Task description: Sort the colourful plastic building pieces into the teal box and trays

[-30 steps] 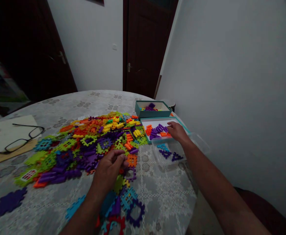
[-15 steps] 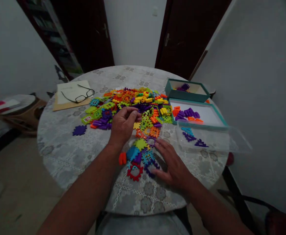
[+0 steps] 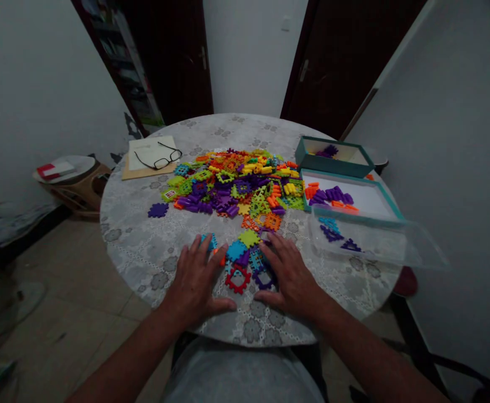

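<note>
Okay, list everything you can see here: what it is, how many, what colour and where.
Table: one, grey patterned cover, centre.
Block pile: too many to count, mixed colours, mid-table.
Small block group: several, mixed colours, table's near side.
Lone toothed block: one, dark purple, left of the pile.
Board: one, tan, table's left.
Paper: one, cream, on the board.
Glasses: one pair, black, on the paper.
Deep box: one, teal, back right.
Shallow tray: one, white, teal rim, before the deep box.
Clear container: one, colourless, before the tray.
Stool: one, brown, pale top, far left.
Doors: two, dark, behind the table.
Left hand: one, bare, left of the small group.
Right hand: one, bare, right of it.
</note>
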A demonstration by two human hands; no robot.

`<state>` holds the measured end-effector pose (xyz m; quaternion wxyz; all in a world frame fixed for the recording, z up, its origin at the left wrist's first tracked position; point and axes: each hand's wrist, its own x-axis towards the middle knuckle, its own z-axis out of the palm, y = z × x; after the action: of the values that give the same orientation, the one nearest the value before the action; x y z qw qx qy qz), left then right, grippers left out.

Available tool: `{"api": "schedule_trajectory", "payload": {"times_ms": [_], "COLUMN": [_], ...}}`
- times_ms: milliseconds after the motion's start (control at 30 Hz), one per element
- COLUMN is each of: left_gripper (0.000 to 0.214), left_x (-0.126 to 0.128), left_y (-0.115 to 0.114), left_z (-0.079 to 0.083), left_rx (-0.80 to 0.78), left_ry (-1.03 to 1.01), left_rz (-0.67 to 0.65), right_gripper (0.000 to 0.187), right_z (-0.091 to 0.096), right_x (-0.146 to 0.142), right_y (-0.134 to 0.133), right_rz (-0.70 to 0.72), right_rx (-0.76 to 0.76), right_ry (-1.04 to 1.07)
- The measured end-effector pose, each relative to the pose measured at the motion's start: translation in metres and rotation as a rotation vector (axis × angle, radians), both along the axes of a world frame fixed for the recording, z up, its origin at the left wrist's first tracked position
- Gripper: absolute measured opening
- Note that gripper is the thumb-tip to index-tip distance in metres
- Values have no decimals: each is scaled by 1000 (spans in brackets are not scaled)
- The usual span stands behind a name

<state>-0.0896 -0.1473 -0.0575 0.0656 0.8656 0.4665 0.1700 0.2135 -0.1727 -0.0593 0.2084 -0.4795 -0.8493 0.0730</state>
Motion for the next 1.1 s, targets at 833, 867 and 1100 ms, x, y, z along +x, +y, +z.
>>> {"api": "schedule_trajectory", "payload": {"times_ms": [833, 867, 1100], "left_gripper": [57, 57, 81], "left_x": [43, 43, 37], "left_y": [118, 119, 101], "left_z": [1, 1, -1], "left_rx": [230, 237, 259], "left_ry": [-111, -127, -129], "left_rz": [70, 86, 146], "right_gripper": [57, 58, 63], "right_z": [-5, -7, -18], "right_x": [-28, -24, -5], "right_y": [100, 103, 111], "right_rz": [-371, -414, -613], "right_rx": [242, 257, 283], "right_ry": [73, 92, 137]}}
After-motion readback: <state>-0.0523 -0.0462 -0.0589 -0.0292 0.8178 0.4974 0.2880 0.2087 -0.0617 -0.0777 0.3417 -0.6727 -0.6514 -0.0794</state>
